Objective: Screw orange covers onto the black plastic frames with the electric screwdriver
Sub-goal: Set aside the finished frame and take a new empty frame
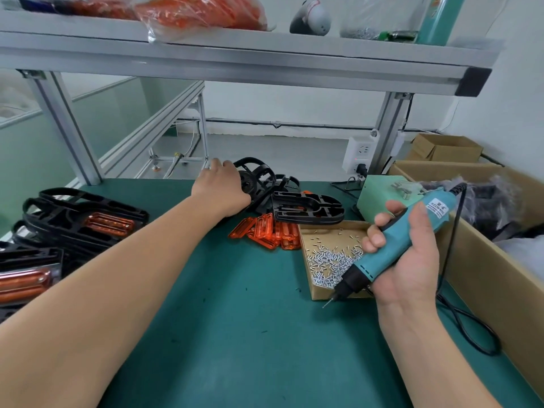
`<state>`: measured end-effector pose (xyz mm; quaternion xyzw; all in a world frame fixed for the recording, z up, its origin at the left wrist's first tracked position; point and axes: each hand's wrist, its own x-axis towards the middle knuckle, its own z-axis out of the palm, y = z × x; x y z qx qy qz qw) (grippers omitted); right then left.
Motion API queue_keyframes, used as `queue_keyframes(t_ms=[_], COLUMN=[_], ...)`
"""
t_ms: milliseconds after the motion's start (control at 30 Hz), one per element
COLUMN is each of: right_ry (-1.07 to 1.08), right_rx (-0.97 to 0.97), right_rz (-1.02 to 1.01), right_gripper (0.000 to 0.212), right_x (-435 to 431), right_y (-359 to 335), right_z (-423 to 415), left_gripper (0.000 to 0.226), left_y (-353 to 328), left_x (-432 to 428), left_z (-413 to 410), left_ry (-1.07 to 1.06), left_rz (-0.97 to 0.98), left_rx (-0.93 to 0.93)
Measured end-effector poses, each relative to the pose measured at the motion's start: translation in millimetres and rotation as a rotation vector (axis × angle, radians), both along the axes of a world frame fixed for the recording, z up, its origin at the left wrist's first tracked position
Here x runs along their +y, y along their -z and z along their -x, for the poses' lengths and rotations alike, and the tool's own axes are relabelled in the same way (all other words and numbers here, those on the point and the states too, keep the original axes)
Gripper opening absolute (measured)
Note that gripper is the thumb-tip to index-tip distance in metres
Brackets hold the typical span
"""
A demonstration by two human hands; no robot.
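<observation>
My left hand (222, 185) was stretched to the far edge of the table (235, 334) and lay on the heap of black frames (309, 206) there; its fingers were hidden behind the back of the hand, so I could not tell if they were closed around a frame or only touching it; my right hand (404, 269) was near the right edge, fingers and thumb wrapped firmly around the electric screwdriver (403, 240), with the bit pointing down and to the left, over the near corner of the box of screws (326, 251); the orange covers (266, 234) lay loose just beside that box, between it and the frames; a stack of finished frames (85, 219) with covers already fitted stood at the left edge.

I judged the step in hand to be fetching a new bare frame; no cover was placed on it yet. The next move, as I saw it, called for drawing one frame free of the tangled heap to the middle of the table, laying it flat, and seating one cover in its place; only then should the screwdriver take a screw.
</observation>
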<state>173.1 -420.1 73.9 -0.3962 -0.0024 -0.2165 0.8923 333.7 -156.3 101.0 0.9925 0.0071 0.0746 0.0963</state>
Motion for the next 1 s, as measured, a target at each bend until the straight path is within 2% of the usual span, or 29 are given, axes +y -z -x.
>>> queue_keyframes(t_ms=[133,267,333,433,500,567,667,867,933,1000], right_ry=[0.0,-0.005,-0.012,-0.02,-0.018,-0.021,-0.032,-0.046,-0.049,-0.052], right_rx=[-0.001,0.0,-0.001,-0.006,-0.01,-0.015,-0.011,-0.005,-0.002,-0.003], right_rz=[0.004,-0.008,-0.02,-0.04,-0.053,-0.063,-0.068,-0.069,-0.065,-0.062], right_gripper=[0.031,0.031,0.031,0.031,0.031,0.03,0.029,0.029,0.03,0.03], right_x=[0.6,0.6,0.6,-0.8,-1.5,-1.7,-1.4,-0.8,-0.6,-0.6], right_y=[-1.0,-2.6,-3.0,-3.9,-4.5,-4.9,-4.5,-4.3,-4.1,-3.2], right_z=[0.8,1.7,2.1,2.6,2.9,3.0,4.4,5.9,5.5,5.0], left_gripper=[0.079,0.087,0.086,0.061,0.037,0.025,0.021,0.024,0.022,0.023], left_y=[-18.2,-35.0,-35.5,-17.9,-1.6,15.3,30.1,42.3,47.2,53.7], left_x=[1.1,-2.2,-3.6,-6.0,-10.9,-16.9,-24.4,-29.8,-28.6,-24.6], left_z=[23.5,73.7,116.0,180.7,217.6,245.7,274.4,296.2,301.0,302.9], left_ry=[-0.034,-0.048,0.046,0.21,0.214,0.093,-0.112,-0.329,-0.316,-0.254], left_rz=[0.094,0.454,0.678,1.023,1.195,1.367,1.651,2.001,2.001,1.922], left_rx=[0.006,0.095,0.162,0.305,0.368,0.404,0.489,0.554,0.523,0.445])
